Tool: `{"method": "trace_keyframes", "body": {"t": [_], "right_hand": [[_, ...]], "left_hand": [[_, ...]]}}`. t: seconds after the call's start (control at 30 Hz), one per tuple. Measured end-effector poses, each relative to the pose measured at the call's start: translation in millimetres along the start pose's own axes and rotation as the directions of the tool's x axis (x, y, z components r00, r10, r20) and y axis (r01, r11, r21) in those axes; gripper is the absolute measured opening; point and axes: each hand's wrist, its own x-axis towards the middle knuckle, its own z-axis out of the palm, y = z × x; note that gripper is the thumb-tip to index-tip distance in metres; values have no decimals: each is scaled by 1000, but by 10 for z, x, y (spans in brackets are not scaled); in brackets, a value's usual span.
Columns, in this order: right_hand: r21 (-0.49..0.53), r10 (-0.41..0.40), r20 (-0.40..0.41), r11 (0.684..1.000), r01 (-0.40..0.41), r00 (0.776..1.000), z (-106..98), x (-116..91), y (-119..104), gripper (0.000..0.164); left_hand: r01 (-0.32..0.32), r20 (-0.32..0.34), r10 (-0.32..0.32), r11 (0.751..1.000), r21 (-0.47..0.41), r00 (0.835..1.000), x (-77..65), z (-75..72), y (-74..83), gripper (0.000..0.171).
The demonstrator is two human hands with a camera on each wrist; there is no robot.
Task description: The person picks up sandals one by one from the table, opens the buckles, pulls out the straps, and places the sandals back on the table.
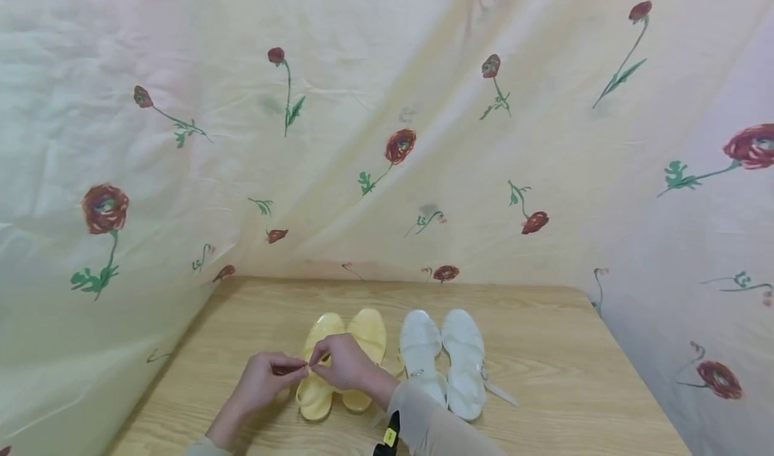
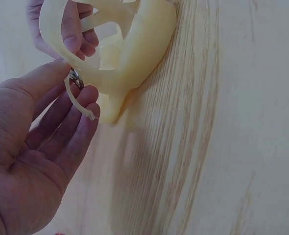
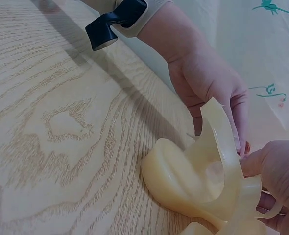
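A pair of yellow sandals lies on the wooden table, and both hands meet over the left yellow sandal (image 1: 316, 399). Between thumb and fingers, my left hand (image 1: 261, 381) pinches its ankle strap at a small metal buckle (image 2: 76, 78); a thin strap end (image 2: 77, 104) curves out below. My right hand (image 1: 346, 363) pinches the strap close to the left fingertips, partly hidden behind the strap in the left wrist view. The right yellow sandal (image 1: 370, 328) lies alongside, partly covered by my right hand.
A pair of white sandals (image 1: 465, 369) lies to the right, one strap (image 1: 502, 394) stretched out over the wooden table (image 1: 544, 348). A flower-printed cloth (image 1: 338, 107) hangs round the back and sides. A black device (image 1: 387, 442) is on the right wrist.
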Motion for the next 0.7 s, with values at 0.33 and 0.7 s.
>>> {"method": "trace_keyframes", "body": {"t": [0.33, 0.7], "right_hand": [[-21, -29, -29, 999, 28, 999, 22, -26, -9, 4], [-80, -105, -29, 992, 102, 994, -2, -68, -39, 6]], "left_hand": [[-13, 18, 13, 1000, 15, 1000, -2, -5, 2, 21], [-17, 48, 16, 1000, 21, 999, 10, 8, 10, 22]]}}
